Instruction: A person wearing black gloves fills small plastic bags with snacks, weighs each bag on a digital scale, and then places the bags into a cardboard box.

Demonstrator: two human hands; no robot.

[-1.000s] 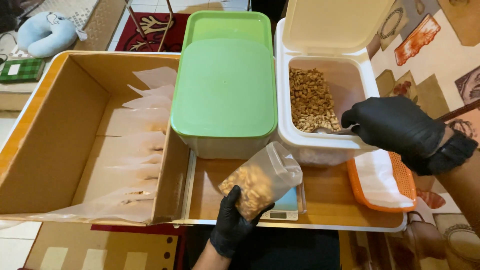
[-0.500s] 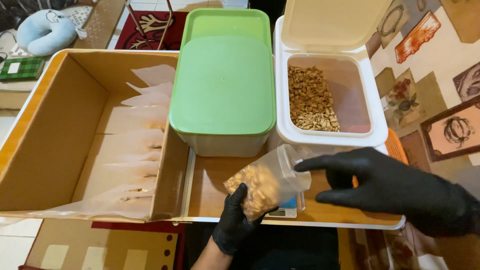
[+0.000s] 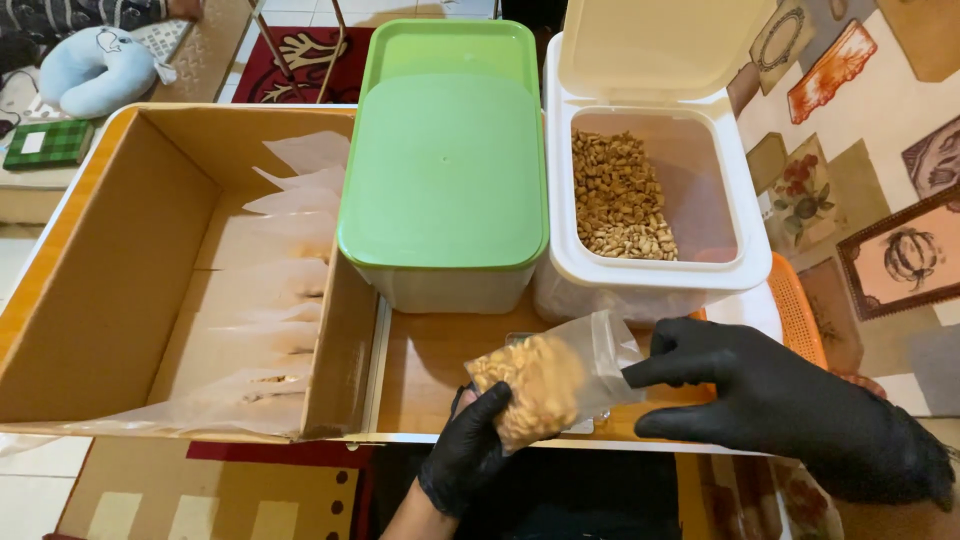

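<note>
My left hand (image 3: 462,455), in a black glove, grips the bottom of a clear plastic bag of tan kibble (image 3: 545,378) near the table's front edge. My right hand (image 3: 775,400), also gloved in black, pinches the bag's open top from the right. The bag hides most of a small digital scale beneath it. Behind them stands a white bin (image 3: 655,275) with its lid raised, partly filled with the same kibble (image 3: 615,198).
A closed green-lidded tub (image 3: 445,180) stands left of the white bin. A large open cardboard box (image 3: 100,270) on the left holds several filled clear bags (image 3: 275,280). An orange basket (image 3: 800,315) sits at the right, behind my right hand.
My right hand left the white bin, came down to the bag and took hold of its top. The bag has tilted lower over the scale.
</note>
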